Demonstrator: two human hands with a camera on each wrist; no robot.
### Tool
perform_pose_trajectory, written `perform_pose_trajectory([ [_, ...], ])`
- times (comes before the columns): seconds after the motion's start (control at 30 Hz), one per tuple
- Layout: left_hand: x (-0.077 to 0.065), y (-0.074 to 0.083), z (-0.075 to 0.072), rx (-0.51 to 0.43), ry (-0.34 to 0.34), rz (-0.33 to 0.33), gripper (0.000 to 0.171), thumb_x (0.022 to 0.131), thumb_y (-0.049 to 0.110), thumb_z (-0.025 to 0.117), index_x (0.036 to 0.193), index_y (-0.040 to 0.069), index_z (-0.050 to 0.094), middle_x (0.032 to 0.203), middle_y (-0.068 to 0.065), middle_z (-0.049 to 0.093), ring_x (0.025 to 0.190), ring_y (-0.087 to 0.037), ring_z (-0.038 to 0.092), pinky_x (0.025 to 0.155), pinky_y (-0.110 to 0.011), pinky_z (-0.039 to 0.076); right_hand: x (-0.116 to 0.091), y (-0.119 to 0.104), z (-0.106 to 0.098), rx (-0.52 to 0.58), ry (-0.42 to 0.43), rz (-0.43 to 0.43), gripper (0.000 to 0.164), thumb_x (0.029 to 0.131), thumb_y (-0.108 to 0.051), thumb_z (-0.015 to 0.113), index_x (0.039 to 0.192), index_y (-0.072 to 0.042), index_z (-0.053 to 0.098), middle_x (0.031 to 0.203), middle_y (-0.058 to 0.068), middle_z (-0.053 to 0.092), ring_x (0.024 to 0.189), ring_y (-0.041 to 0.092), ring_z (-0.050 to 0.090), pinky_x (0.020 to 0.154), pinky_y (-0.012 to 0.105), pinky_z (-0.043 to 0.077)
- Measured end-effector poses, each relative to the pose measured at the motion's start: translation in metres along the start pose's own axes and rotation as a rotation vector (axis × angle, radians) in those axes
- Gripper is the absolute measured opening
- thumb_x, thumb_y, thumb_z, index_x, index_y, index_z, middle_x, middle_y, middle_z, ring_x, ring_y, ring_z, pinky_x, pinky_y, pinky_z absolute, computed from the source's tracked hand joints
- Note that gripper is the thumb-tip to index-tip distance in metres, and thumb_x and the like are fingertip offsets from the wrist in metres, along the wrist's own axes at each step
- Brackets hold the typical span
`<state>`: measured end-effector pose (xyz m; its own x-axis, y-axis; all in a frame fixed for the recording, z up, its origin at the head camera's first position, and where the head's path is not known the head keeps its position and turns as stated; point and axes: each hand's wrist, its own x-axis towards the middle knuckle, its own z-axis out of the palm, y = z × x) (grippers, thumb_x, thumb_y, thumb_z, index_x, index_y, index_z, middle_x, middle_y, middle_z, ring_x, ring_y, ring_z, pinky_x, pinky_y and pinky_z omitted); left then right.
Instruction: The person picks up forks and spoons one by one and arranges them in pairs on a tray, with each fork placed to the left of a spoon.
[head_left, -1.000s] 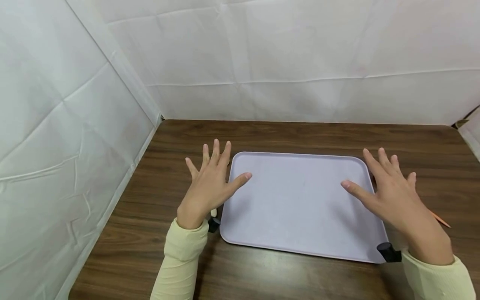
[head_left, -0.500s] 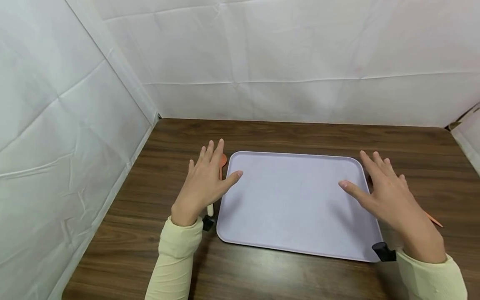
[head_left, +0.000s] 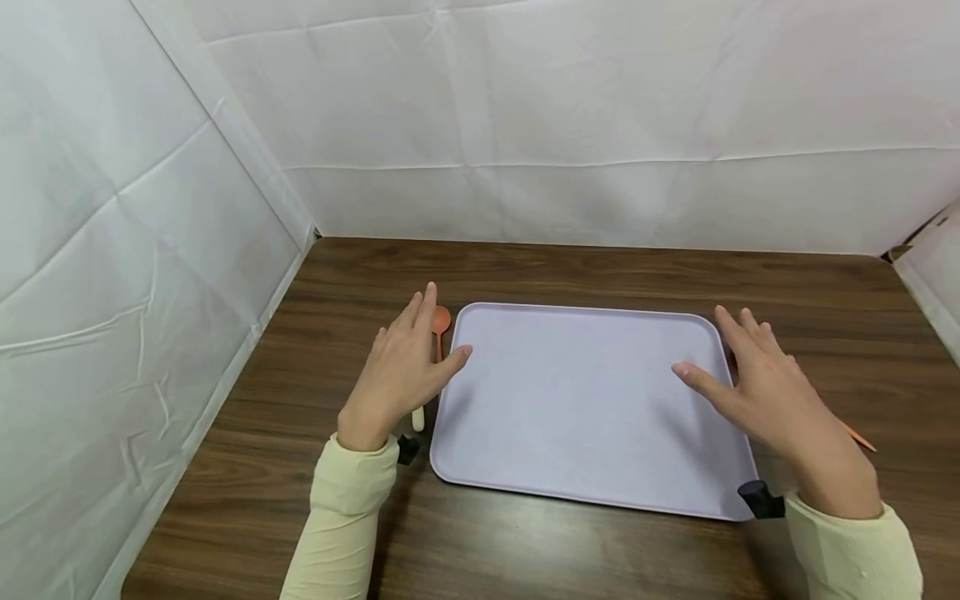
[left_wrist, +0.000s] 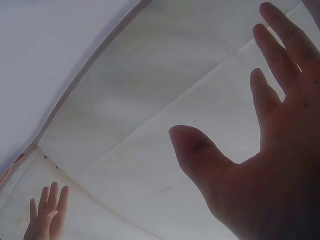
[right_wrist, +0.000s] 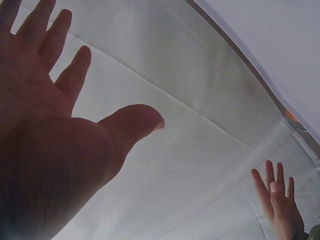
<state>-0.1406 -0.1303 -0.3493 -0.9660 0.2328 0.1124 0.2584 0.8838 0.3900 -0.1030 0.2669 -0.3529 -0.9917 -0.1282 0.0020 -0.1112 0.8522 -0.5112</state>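
A pale lavender rectangular tray lies on the table with nothing on it. My left hand hovers by its left edge, fingers straight and thumb spread over the rim. Partly hidden under that hand are an orange spoon and the cream end of a handle. Over the tray's right edge hangs my right hand, its fingers extended and thumb pointing inward. An orange pointed tip shows beyond the right wrist; the rest is covered. Both wrist views show palms with nothing in them.
The dark wood table meets a white cloth wall at the back and another white sheet on the left. A black wrist camera sits over the tray's lower right corner.
The left hand has shifted slightly left in view and its spread fingers have drawn together, uncovering the orange spoon's bowl. The right hand has drifted a little left in view. The tray looks unmoved.
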Motion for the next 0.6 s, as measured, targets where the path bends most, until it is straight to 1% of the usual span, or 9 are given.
perform_pose_trajectory([
  [0.1, 0.0, -0.003, 0.0, 0.007, 0.02, 0.029, 0.088, 0.085, 0.053, 0.054, 0.149, 0.008, 0.013, 0.146, -0.019, 0.028, 0.127, -0.038, 0.036, 0.097, -0.057, 0.03, 0.002, 0.0, 0.0, -0.002, -0.013, 0.008, 0.091, 0.088, -0.054, 0.052, 0.15, -0.01, 0.003, 0.15, 0.026, -0.004, 0.132, 0.048, -0.01, 0.096, 0.069, 0.0],
  [0.23, -0.001, -0.007, 0.001, 0.004, 0.017, 0.051, 0.087, 0.086, 0.049, 0.056, 0.148, 0.004, 0.016, 0.143, -0.022, 0.032, 0.125, -0.039, 0.038, 0.097, -0.051, 0.034, 0.004, 0.0, 0.001, -0.01, -0.019, 0.006, 0.092, 0.087, -0.055, 0.052, 0.15, -0.009, 0.003, 0.15, 0.026, 0.0, 0.134, 0.048, -0.005, 0.097, 0.069, 0.005],
  [0.37, -0.003, -0.01, 0.002, -0.01, 0.001, 0.038, 0.086, 0.086, 0.049, 0.056, 0.148, 0.004, 0.017, 0.143, -0.022, 0.032, 0.126, -0.038, 0.037, 0.098, -0.05, 0.034, 0.004, 0.002, 0.001, -0.02, -0.008, -0.009, 0.092, 0.087, -0.054, 0.053, 0.15, -0.007, 0.005, 0.15, 0.026, 0.007, 0.134, 0.048, 0.006, 0.097, 0.067, 0.012],
  [0.47, -0.004, -0.013, 0.003, -0.016, 0.001, 0.028, 0.085, 0.085, 0.048, 0.056, 0.148, 0.004, 0.019, 0.142, -0.022, 0.033, 0.125, -0.038, 0.038, 0.096, -0.051, 0.035, 0.005, 0.003, 0.002, -0.022, 0.004, -0.025, 0.091, 0.087, -0.052, 0.055, 0.149, -0.004, 0.008, 0.149, 0.027, 0.013, 0.132, 0.048, 0.014, 0.096, 0.065, 0.017],
  [0.6, -0.005, -0.017, 0.005, -0.016, -0.022, 0.012, 0.083, 0.086, 0.048, 0.055, 0.147, 0.004, 0.021, 0.142, -0.022, 0.033, 0.124, -0.039, 0.038, 0.096, -0.052, 0.035, 0.005, 0.006, 0.004, -0.022, 0.009, -0.039, 0.09, 0.087, -0.049, 0.057, 0.148, -0.001, 0.011, 0.147, 0.028, 0.019, 0.13, 0.048, 0.021, 0.095, 0.063, 0.02],
])
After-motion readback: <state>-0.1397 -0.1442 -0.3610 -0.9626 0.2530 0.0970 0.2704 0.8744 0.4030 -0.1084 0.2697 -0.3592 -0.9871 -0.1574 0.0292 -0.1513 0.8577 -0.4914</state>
